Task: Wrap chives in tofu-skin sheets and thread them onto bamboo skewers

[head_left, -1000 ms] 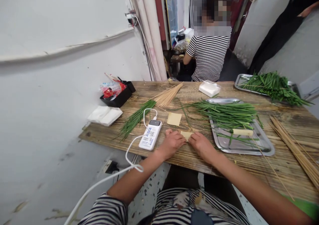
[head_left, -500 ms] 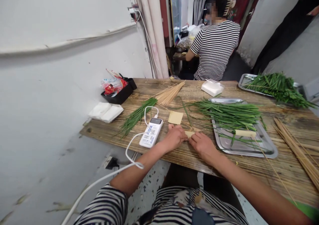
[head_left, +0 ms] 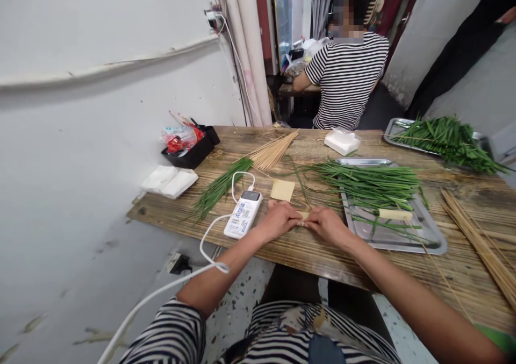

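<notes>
My left hand (head_left: 279, 216) and my right hand (head_left: 325, 223) meet at the near part of the table, fingertips closed on the two ends of a small beige sheet of tofu skin (head_left: 302, 216). Much of that piece is hidden under my fingers, so I cannot tell how far it is rolled. Just beyond my left hand, a flat square tofu skin (head_left: 282, 190) lies on the wood. To the right, a metal tray (head_left: 437, 241) carries a heap of green chives (head_left: 374, 184) and a pale tofu skin roll (head_left: 394, 214) on a thin skewer.
A white power bank (head_left: 243, 214) with a cable lies left of my hands. Behind it are cut chives (head_left: 223, 184) and fanned skewers (head_left: 274, 151). More skewers (head_left: 479, 240) lie right. A black box (head_left: 193, 154), tissues and a second chive tray stand farther off. A person (head_left: 350, 79) sits beyond.
The fingers of my right hand have shifted slightly up and curled in on the tofu skin, and less of it shows. The seated person's arm has moved slightly left.
</notes>
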`<state>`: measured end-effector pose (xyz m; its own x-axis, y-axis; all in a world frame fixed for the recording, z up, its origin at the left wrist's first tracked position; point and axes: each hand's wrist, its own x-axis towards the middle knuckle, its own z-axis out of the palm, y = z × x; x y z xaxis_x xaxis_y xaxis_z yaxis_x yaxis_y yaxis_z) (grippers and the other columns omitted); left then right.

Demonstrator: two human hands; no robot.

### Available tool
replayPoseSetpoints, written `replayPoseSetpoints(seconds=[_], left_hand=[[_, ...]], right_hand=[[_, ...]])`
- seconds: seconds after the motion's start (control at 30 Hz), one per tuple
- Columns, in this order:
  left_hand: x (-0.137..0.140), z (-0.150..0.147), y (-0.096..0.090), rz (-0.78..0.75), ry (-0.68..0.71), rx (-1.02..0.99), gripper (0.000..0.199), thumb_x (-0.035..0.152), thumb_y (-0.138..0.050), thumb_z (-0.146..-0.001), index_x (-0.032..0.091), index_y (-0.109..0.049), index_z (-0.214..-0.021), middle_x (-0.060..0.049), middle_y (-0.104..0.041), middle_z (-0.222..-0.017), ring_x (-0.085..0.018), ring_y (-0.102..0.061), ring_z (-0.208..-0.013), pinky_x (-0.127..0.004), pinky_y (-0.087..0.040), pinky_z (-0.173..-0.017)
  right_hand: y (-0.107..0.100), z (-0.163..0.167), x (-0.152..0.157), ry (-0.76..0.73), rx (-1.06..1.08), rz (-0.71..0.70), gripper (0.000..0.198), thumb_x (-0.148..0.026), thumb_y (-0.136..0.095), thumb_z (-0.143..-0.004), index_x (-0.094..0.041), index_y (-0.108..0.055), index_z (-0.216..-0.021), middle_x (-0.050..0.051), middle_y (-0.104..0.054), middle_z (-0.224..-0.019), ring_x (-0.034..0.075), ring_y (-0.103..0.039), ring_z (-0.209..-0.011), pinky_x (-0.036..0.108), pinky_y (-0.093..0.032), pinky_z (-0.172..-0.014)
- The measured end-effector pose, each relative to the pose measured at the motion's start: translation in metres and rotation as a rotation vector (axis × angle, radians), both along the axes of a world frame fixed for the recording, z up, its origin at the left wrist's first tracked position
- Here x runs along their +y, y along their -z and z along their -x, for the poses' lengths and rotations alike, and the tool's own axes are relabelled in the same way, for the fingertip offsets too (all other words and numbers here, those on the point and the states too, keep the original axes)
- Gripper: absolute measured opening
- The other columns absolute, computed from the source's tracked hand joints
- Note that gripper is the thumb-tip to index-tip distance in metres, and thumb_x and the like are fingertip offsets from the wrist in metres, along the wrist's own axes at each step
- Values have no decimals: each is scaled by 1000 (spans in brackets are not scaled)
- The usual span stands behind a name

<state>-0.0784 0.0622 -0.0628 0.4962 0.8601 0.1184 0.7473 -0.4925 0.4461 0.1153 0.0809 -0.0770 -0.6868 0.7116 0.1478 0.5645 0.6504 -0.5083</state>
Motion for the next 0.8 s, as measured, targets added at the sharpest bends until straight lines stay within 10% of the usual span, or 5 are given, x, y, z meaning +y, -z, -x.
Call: replayPoseSetpoints(seconds=[0.4,0.67,0.8], left_hand=[[-25,-1,31,-429,64,120,25,21,-37,-98,20,-62,-98,-3,-67,-89,-17,-52,-90,-37,-26,-81],[-15,-4,22,-303,74,137,24,22,-42,-96,21,-66,-91,-1,-66,-84,-16,-51,-88,-36,-27,-80],[-13,-5,17,-262,-9,107,25,29,-48,-94,23,-69,-82,-1,-64,-83,-17,-50,-87,-34,-27,-76]], right_hand=[[-7,-1,21,12,-6,275,11,-17,-63,-77,-18,-73,-72,1,-69,-69,14,-59,-67,23,-38,-64],[-7,-2,-13,-6,-128,-405,24,-24,-49,-92,-17,-66,-76,6,-61,-79,18,-50,-80,30,-36,-71],[2,-1,-19,-37,-132,-511,24,-20,-44,-94,-18,-64,-81,5,-58,-79,18,-46,-81,30,-35,-72]])
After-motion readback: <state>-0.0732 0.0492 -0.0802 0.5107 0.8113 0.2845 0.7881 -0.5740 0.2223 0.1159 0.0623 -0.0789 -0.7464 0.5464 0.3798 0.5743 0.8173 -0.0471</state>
